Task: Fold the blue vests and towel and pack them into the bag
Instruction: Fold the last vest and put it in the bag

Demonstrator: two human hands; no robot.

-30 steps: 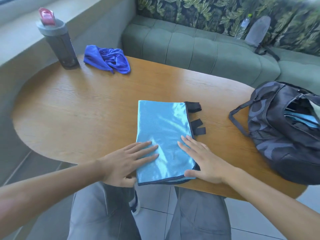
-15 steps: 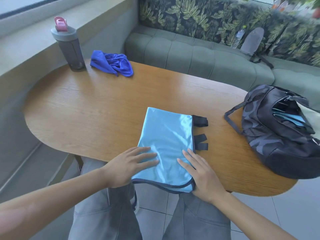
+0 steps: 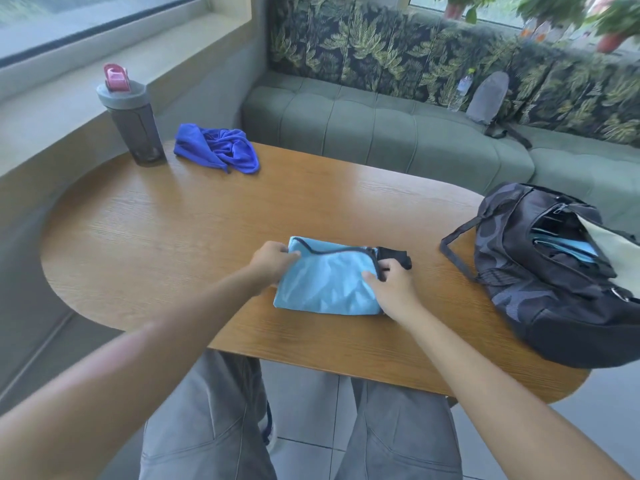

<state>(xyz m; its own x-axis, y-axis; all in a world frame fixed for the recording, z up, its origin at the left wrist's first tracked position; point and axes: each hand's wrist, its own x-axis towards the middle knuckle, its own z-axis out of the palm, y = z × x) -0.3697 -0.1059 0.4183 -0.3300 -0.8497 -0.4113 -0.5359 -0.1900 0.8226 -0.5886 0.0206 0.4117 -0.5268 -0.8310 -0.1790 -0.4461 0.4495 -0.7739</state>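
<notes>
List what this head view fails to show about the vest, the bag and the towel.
- Vest: how many layers lie folded, hidden by its top layer; both hands cover its far corners (left hand, right hand).
- Bag: its right side is cut off by the frame edge; how many light blue pieces lie inside is hidden by the opening's flaps.
- Towel: crumpled, so its full shape cannot be told.
</notes>
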